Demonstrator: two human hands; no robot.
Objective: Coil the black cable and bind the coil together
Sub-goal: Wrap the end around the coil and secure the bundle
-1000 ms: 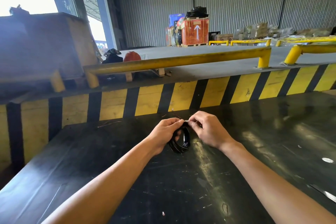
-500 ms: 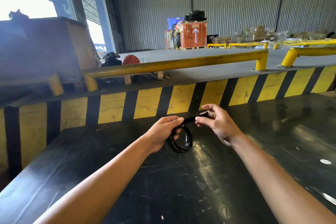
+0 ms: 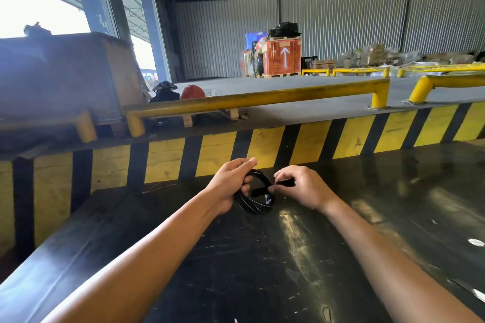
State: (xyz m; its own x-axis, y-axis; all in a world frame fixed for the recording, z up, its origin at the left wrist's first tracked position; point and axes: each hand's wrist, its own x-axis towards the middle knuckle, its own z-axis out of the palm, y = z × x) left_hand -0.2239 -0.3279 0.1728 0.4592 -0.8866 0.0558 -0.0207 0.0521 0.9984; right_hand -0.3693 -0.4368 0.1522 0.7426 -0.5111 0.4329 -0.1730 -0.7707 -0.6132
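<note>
The black cable point(image 3: 253, 203) is wound into a small round coil, held upright just above the black table top point(image 3: 262, 270). My left hand point(image 3: 229, 183) grips the coil's left side, fingers through the loop. A flat black strap point(image 3: 262, 189) crosses the coil's right side. My right hand point(image 3: 301, 187) pinches the strap's free end between thumb and fingers, right beside the coil.
A yellow and black striped wall point(image 3: 262, 149) rises along the table's far edge, with a yellow guard rail point(image 3: 249, 99) behind it. A large wooden crate point(image 3: 60, 78) stands at the back left. Small white scraps point(image 3: 475, 242) lie on the table at the right.
My right hand has come down from the coil's upper right to its right side, bringing the strap across the coil. The left hand turned slightly but keeps its hold on the coil.
</note>
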